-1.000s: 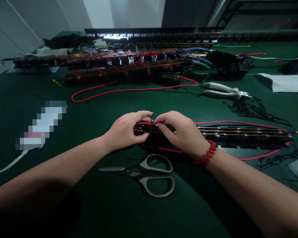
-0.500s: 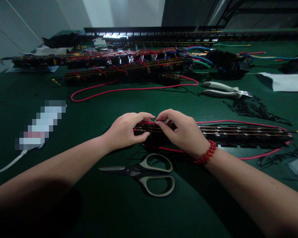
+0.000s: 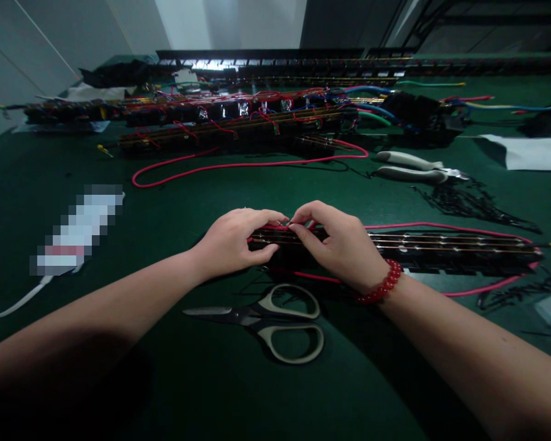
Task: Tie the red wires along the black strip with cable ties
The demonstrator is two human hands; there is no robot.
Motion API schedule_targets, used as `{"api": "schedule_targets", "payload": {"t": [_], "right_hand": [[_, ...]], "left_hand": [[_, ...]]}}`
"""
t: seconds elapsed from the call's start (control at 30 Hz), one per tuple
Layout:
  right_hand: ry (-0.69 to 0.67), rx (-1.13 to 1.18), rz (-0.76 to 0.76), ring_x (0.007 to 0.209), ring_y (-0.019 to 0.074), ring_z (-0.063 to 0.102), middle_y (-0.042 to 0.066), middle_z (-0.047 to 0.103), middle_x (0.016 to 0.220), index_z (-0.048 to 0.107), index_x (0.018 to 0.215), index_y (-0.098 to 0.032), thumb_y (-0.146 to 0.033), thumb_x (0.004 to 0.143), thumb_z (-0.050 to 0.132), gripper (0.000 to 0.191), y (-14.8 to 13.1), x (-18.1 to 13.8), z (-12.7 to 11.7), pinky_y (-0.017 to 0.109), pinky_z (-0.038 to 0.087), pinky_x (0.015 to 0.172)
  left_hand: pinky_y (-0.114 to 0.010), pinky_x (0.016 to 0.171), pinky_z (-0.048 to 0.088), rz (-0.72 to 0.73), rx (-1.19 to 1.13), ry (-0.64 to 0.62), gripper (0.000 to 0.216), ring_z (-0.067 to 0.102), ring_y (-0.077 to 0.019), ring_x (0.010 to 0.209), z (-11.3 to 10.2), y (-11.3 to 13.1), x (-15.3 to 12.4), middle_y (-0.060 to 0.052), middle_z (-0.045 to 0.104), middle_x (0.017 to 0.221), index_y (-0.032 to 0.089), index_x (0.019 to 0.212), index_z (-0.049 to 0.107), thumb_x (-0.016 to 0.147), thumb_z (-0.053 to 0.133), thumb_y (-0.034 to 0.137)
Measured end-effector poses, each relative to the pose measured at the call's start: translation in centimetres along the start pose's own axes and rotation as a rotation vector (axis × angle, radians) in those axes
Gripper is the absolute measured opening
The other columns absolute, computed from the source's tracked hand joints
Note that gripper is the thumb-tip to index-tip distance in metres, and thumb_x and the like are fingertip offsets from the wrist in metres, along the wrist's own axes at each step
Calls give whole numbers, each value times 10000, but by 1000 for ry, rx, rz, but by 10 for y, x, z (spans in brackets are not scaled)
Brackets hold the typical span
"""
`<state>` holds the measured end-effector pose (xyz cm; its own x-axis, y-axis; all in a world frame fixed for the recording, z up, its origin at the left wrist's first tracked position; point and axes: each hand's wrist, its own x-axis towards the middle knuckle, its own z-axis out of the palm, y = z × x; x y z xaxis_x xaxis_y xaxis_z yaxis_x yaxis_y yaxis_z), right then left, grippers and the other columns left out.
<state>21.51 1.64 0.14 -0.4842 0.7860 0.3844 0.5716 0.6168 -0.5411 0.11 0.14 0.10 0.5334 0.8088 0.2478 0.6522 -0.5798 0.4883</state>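
Note:
A long black strip with brass rails lies across the green table, a red wire looping around it. My left hand grips the strip's left end, thumb under, fingers curled over the top. My right hand, a red bead bracelet at its wrist, pinches at the strip's top edge right beside the left fingertips. What the fingertips pinch is too small to name. Scissors with grey handles lie just below my hands.
Pliers with grey handles and a heap of black cable ties lie at the right. More wired strips and a red wire loop lie farther back. A white sheet lies far right, a white cable at the left.
A thin black end that stuck up between my fingertips one second ago no longer shows. Both hands have stayed at the strip's left end.

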Motion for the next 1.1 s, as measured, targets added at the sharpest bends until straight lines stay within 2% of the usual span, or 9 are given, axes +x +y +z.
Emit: {"api": "schedule_targets", "payload": {"t": [0.9, 1.1], "right_hand": [[-8, -1, -1, 777, 182, 631, 33, 681, 862, 583, 894, -207, -208, 893, 573, 10, 0, 0, 0, 292, 455, 686], [-7, 5, 0, 803, 178, 640, 33, 686, 900, 577, 967, -212, -201, 900, 562, 69, 0, -2, 0, 284, 467, 697]], "left_hand": [[-368, 923, 496, 10, 3, 1, 373, 657, -215, 1040, 0, -1, 0, -65, 704, 1183, 197, 1193, 614, 829, 609, 276], [-355, 927, 496, 33, 3, 28, 400, 647, -207, 1040, 1, -3, 0, -71, 702, 1181, 174, 1215, 610, 825, 614, 263]]}}
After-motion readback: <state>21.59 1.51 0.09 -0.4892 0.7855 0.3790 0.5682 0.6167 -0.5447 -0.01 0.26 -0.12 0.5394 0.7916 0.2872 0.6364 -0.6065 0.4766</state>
